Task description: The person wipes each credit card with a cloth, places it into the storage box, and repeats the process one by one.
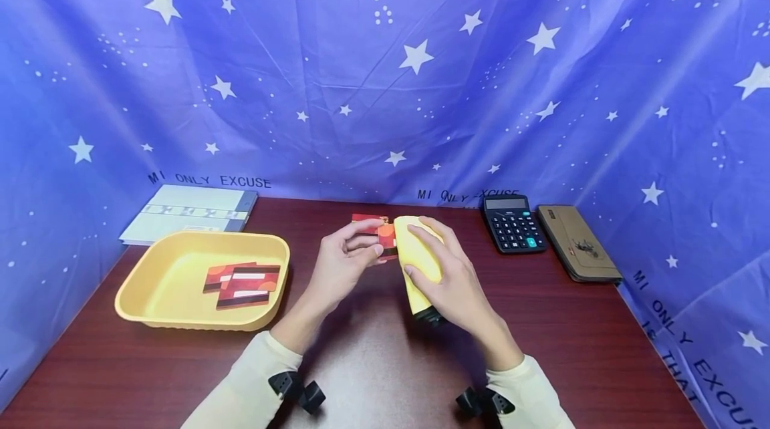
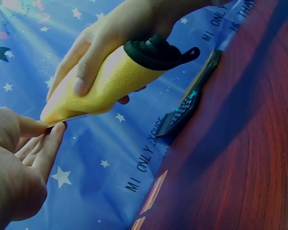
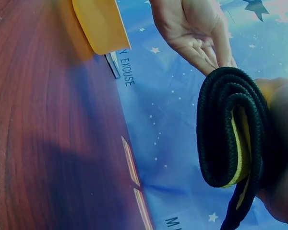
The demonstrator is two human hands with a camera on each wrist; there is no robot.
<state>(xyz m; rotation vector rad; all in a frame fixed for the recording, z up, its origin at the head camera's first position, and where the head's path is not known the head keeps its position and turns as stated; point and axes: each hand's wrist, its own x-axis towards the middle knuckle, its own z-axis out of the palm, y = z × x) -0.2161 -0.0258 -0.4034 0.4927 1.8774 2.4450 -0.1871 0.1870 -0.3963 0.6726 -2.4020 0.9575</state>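
My left hand pinches a red card with an orange circle between thumb and fingers, above the table. My right hand grips a folded or rolled yellow cloth, its fingers spread over the top. The card's right part lies against the cloth or is hidden by it. In the right wrist view the cloth's black-edged end shows several layers and a hanging loop. The left wrist view has the card almost edge-on, and the yellow cloth with its black trim.
A yellow tray at the left holds several red cards. More red cards lie on the table behind my hands. A white and grey box or book is at the back left. A calculator and brown case lie right.
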